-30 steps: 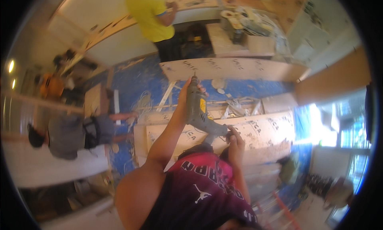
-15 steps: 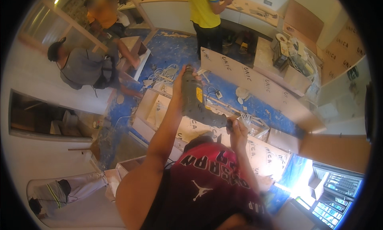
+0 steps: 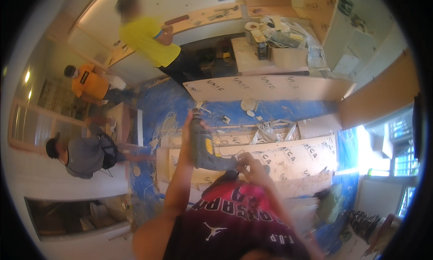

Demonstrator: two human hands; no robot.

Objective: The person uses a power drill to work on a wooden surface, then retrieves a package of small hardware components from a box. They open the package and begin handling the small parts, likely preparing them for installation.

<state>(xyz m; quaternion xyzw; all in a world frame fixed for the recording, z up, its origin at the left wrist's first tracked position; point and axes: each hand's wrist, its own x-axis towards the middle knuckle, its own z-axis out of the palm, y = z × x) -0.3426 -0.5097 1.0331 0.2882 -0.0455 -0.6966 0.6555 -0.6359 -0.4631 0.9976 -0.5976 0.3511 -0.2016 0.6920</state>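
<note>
Gripping one grey power drill (image 3: pixel 201 145) above the blue floor (image 3: pixel 158 102), the left hand (image 3: pixel 187 125) has its fingers clenched round the body; the right hand (image 3: pixel 250 163) pinches its chuck end. Three other people visible; several flat pale boards (image 3: pixel 270 88) lie below.

We can't see the drill's (image 3: pixel 204 145) front end: our right hand (image 3: pixel 251 164) covers it. Our left hand (image 3: pixel 188 125) is mostly hidden behind the drill's body. The clutter on the far worktop (image 3: pixel 252 57) is too small to tell apart.
</note>
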